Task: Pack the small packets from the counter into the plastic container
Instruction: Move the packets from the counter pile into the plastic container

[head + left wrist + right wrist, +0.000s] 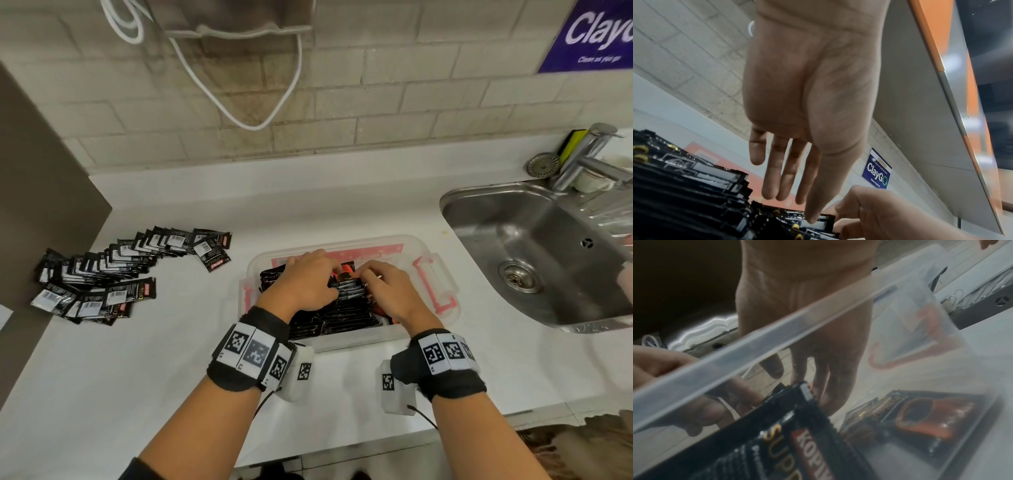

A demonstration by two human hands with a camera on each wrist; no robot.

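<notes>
White counter [342, 212]: both hands' fingers [337, 270] rest atop packets [346, 310] inside container [424, 251].

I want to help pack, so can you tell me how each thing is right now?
Clear plastic container with pink latches: open, partly filled.
Black packets in the container: stacked in rows.
Black packets on the white counter: fanned out, unpacked.
Left hand: fingers straight, on packets.
Right hand: fingering the packets.
Steel sink: tap not running.

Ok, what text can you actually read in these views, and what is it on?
"ClayGO", "Clean as you go": blue wall sign; its top line is too small.
"KOPI", "SUP", both cut off: black packet inside the plastic container.
"SUPREMO": loose packets on the counter; barcodes and fine print unreadable.
Wristband markers: patterns; tiny numbers illegible.
</notes>
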